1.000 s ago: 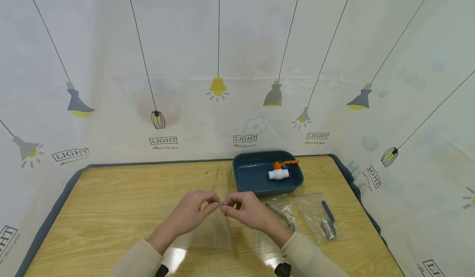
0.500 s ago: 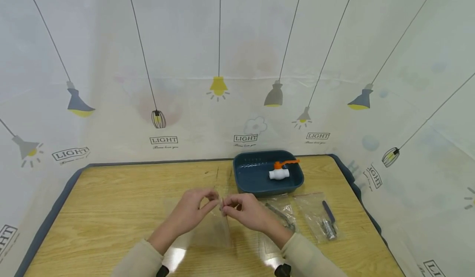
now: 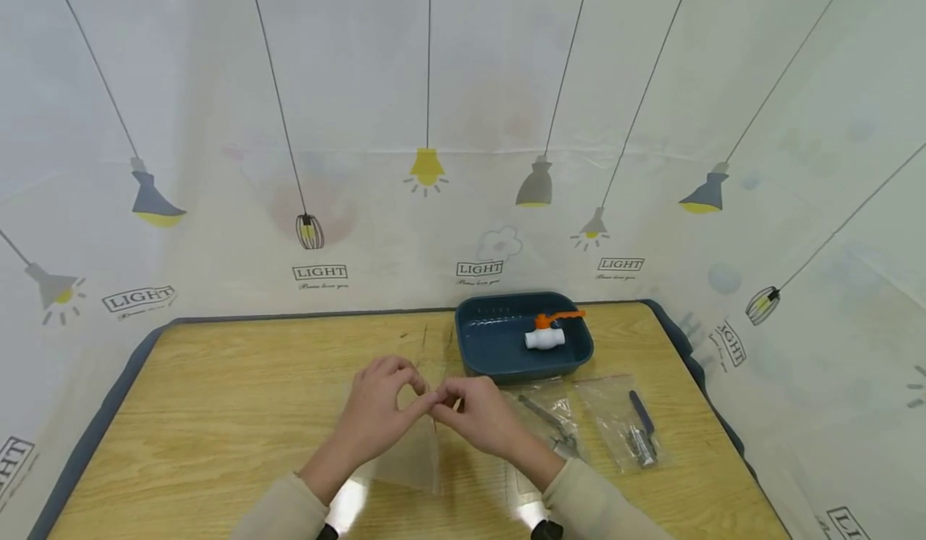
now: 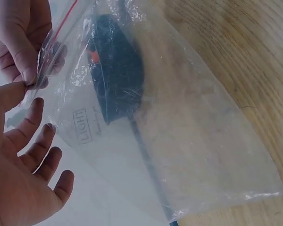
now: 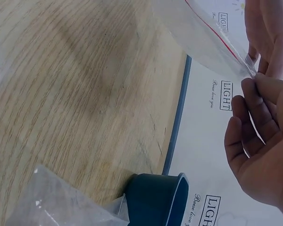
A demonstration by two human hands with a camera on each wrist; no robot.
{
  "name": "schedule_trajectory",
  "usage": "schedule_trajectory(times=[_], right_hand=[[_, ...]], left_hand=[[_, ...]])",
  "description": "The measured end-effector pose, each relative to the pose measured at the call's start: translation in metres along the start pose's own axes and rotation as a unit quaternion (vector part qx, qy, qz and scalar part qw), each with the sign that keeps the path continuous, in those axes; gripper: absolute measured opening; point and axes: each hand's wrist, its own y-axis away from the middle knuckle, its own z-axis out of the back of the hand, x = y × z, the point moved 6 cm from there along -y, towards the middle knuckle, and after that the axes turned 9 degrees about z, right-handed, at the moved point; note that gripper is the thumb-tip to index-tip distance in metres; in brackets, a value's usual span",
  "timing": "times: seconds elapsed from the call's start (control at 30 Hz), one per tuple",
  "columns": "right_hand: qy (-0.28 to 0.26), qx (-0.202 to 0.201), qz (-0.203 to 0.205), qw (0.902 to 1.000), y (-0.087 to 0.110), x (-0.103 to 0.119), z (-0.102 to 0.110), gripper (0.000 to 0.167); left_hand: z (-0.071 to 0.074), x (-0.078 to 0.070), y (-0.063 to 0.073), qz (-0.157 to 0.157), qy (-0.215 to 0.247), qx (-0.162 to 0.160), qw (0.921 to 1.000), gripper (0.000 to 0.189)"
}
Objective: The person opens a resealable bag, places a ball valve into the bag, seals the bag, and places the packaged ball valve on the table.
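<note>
A clear zip bag (image 3: 405,464) with a red seal line hangs beneath both hands, over the middle of the table. My right hand (image 3: 481,415) pinches the bag's mouth at one corner between thumb and index finger. Close against it, my left hand (image 3: 376,411) has its thumb and index finger curved about that same corner, the thumb touching the right fingertips. In the left wrist view the bag (image 4: 188,122) spreads out flat and see-through, and the left hand's other fingers (image 4: 49,162) are spaced apart. Exactly how the bag's layers lie between the fingertips is hidden.
Behind the right hand stands a dark blue tray (image 3: 492,347) holding a white ball valve (image 3: 544,339) with an orange handle. On the wooden table (image 3: 239,411) lie a bag with metal parts (image 3: 553,419) and another bag (image 3: 608,411) containing a blue-handled piece.
My left hand has shifted slightly forward, its thumb moving right onto the right fingertips. The bag's lower edge has swung a little left. My right hand stays nearly in place.
</note>
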Motion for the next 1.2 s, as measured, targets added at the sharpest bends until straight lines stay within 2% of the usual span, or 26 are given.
schedule_trajectory(times=[0.33, 0.63, 0.93, 1.07, 1.2], right_hand=[[-0.005, -0.013, 0.030, 0.9994, 0.0017, -0.0001, 0.0004, 0.009], [0.008, -0.028, -0.001, 0.9996, 0.0014, 0.0007, 0.0009, 0.015], [0.048, -0.045, 0.002, 0.9978, 0.0012, 0.0032, 0.0019, 0.008], [0.058, -0.042, -0.005, 0.9974, 0.0013, 0.0032, 0.0011, 0.007], [0.062, -0.043, -0.003, 0.9971, 0.0007, 0.0038, 0.0004, 0.007]], left_hand=[[0.0020, -0.0021, 0.0012, -0.026, 0.021, -0.016, 0.9993, 0.009], [-0.0026, -0.0038, 0.0024, -0.049, -0.006, -0.001, 0.9988, 0.011], [-0.0059, -0.0013, 0.0042, -0.026, 0.005, 0.030, 0.9992, 0.014], [-0.0063, -0.0005, 0.0040, -0.020, 0.004, 0.023, 0.9995, 0.017], [-0.0040, -0.0019, 0.0037, -0.030, -0.004, 0.004, 0.9995, 0.012]])
